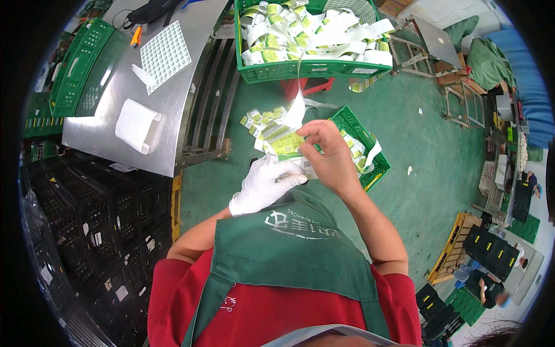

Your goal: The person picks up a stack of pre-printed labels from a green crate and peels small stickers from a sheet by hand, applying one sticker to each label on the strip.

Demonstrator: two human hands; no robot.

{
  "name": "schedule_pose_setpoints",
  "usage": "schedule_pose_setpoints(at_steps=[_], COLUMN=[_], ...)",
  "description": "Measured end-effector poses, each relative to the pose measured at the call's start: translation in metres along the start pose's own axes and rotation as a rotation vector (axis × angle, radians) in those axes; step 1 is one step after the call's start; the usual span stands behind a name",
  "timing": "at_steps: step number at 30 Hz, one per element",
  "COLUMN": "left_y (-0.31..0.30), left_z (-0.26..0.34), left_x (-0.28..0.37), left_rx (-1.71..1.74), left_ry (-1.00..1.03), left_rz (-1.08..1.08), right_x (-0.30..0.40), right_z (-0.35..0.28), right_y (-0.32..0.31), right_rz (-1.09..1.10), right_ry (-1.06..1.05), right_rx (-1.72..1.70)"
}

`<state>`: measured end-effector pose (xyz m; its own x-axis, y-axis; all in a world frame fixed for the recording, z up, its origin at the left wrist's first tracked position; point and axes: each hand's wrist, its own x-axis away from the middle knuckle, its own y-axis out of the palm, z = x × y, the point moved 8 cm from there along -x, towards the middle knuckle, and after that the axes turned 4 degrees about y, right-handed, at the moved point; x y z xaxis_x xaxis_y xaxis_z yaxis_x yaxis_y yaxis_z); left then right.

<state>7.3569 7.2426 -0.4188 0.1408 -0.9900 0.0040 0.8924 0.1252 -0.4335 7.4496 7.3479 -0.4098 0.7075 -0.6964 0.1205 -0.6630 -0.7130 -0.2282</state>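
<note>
My left hand (269, 180), in a white glove, is closed on the lower end of a strip of yellow-green and white printed labels (284, 145). My bare right hand (325, 152) is at the strip's right side, thumb and fingertips close together at its edge; whether they pinch it I cannot tell. From there a white band (296, 110) runs up to a green plastic crate (312, 69) heaped with printed label strips (303, 34). More folded labels (256, 121) lie beyond my hands. A smaller green crate (373, 180) with label strips stands behind my right hand.
On the steel table (164, 130) at left lie a curled white sheet (136, 123), a sheet of small stickers (167, 56) and an orange-handled tool (136, 37). Black crates (99, 208) are stacked below it. A red stool (303, 86) is under the large crate. A person (485, 288) is far right.
</note>
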Motion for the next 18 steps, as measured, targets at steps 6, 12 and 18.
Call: schedule_pose_setpoints(at_steps=[6, 12, 18], left_y=[-0.003, -0.012, 0.006], left_z=[0.017, -0.020, 0.000], left_x=[0.002, 0.004, -0.016], left_rx=[-0.080, 0.349, 0.270], left_ry=[0.240, -0.180, -0.127], left_rz=[0.034, 0.179, 0.207], right_x=[-0.004, 0.010, 0.049], right_z=[-0.008, -0.010, -0.038], right_y=[-0.008, -0.014, -0.024], right_rz=[-0.010, 0.076, 0.162], right_ry=[-0.036, 0.005, -0.347], right_rx=[0.161, 0.229, 0.441])
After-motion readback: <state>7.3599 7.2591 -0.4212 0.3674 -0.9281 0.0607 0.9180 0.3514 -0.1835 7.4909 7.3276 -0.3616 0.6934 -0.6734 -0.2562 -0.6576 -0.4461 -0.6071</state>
